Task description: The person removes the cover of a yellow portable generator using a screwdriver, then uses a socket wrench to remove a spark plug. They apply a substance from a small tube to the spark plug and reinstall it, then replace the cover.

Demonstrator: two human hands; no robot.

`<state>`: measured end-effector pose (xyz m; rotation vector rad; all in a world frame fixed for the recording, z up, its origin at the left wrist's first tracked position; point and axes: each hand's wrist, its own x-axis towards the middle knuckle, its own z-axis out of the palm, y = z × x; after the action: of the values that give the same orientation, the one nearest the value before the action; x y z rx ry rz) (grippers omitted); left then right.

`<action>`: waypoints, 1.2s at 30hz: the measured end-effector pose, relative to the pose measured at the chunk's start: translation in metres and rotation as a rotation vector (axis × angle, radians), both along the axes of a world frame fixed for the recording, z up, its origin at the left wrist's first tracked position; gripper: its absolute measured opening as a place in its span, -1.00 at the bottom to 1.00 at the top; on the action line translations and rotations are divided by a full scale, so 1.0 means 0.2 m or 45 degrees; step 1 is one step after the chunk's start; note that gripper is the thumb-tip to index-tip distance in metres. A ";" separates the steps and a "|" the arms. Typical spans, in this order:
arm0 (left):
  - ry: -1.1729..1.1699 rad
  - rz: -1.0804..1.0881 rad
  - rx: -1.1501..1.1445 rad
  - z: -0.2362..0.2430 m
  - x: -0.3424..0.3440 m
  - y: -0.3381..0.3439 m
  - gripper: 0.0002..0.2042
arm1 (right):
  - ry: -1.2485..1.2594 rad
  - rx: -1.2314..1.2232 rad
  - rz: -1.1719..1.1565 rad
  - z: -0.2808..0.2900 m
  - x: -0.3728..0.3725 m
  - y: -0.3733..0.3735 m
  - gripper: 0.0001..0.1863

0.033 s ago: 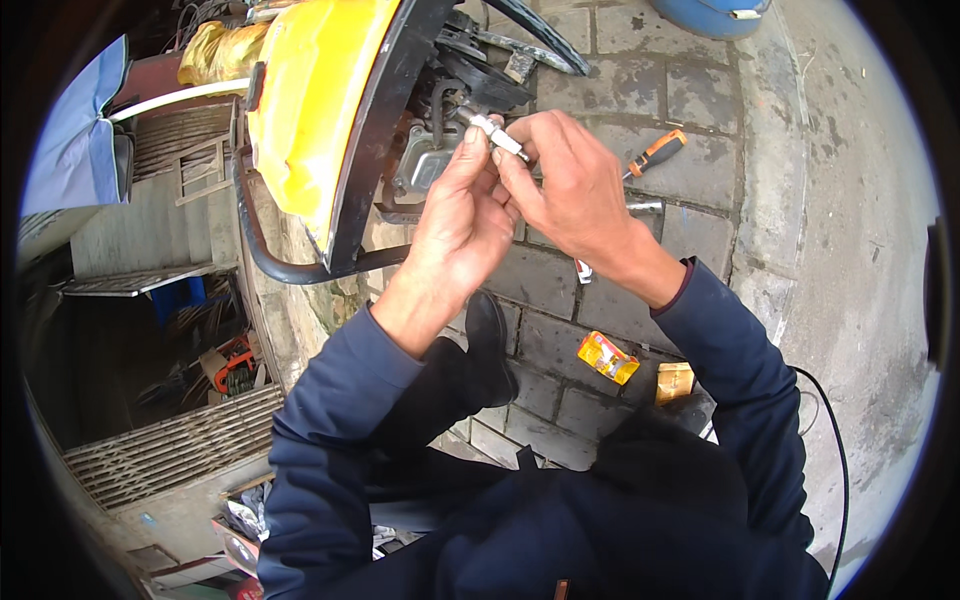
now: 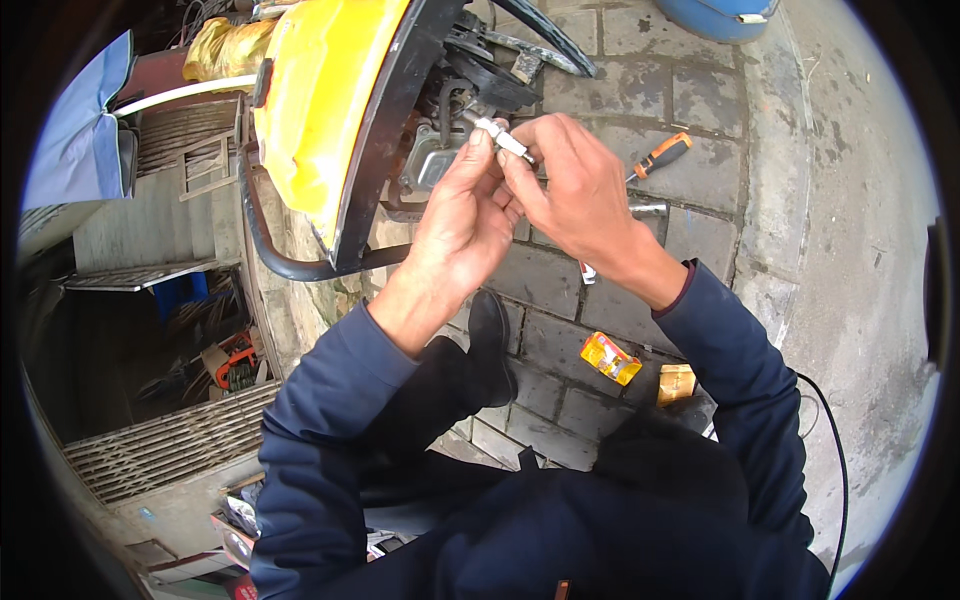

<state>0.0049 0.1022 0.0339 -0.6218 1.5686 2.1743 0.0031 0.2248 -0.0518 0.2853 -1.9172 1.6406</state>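
Head view: small white-and-silver spark plug (image 2: 512,143) at upper centre of frame, long axis running upper left to lower right. Left hand (image 2: 462,216) pinches its upper-left part, right hand (image 2: 572,180) grips the lower-right end; both equally near. Yellow-and-black metal-framed machine (image 2: 315,110) upper left; orange-and-black-handled screwdriver (image 2: 663,153) on grey stone paving (image 2: 705,96), upper right.

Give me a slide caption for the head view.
Left hand and right hand hold a spark plug beside a yellow-and-black machine; a screwdriver lies on the paving.
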 end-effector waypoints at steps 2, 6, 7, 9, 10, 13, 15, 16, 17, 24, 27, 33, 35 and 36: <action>-0.074 -0.048 -0.083 0.05 -0.01 -0.04 -0.75 | -0.009 -0.012 0.010 0.02 0.01 -0.03 -0.81; -0.122 -0.115 -0.144 0.08 0.02 -0.17 -0.76 | -0.021 0.063 0.062 0.02 0.04 -0.11 -0.82; -0.124 -0.114 -0.136 0.07 0.02 -0.20 -0.76 | -0.009 0.100 0.069 0.01 0.05 -0.13 -0.82; -0.159 -0.076 -0.099 0.04 0.06 -0.26 -0.76 | -0.007 0.166 0.126 0.01 0.07 -0.15 -0.82; -0.118 -0.063 -0.040 0.03 0.06 -0.28 -0.76 | 0.003 0.202 0.120 0.01 0.06 -0.16 -0.81; -0.117 0.037 0.055 0.00 0.07 -0.31 -0.75 | 0.031 0.250 0.104 0.04 0.05 -0.19 -0.80; -0.053 0.059 0.188 -0.03 0.06 -0.31 -0.76 | 0.076 0.295 0.058 0.07 0.03 -0.19 -0.79; -0.037 0.079 0.245 -0.04 0.06 -0.31 -0.76 | 0.092 0.340 0.047 0.08 0.02 -0.19 -0.79; -0.051 0.120 0.285 -0.05 0.05 -0.31 -0.75 | 0.098 0.379 0.047 0.09 0.01 -0.19 -0.79; -0.028 0.248 0.560 -0.13 0.06 -0.38 -0.74 | 0.169 0.593 0.091 0.17 -0.05 -0.21 -0.82; -0.065 0.246 0.720 -0.14 0.03 -0.46 -0.73 | 0.184 0.653 0.140 0.18 -0.09 -0.24 -0.84; -0.127 0.270 0.972 -0.16 -0.06 -0.57 -0.70 | 0.161 0.608 0.172 0.17 -0.19 -0.34 -0.86; -0.038 0.185 0.997 -0.18 -0.06 -0.57 -0.69 | 0.085 0.503 0.126 0.15 -0.24 -0.37 -0.85; 0.011 0.150 0.991 -0.18 -0.05 -0.57 -0.69 | 0.038 0.443 0.111 0.14 -0.25 -0.40 -0.85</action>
<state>-0.0051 -0.0126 -0.0015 -0.4437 0.5840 2.6054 -0.0469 0.1457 -0.0237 0.5352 -2.1893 1.3382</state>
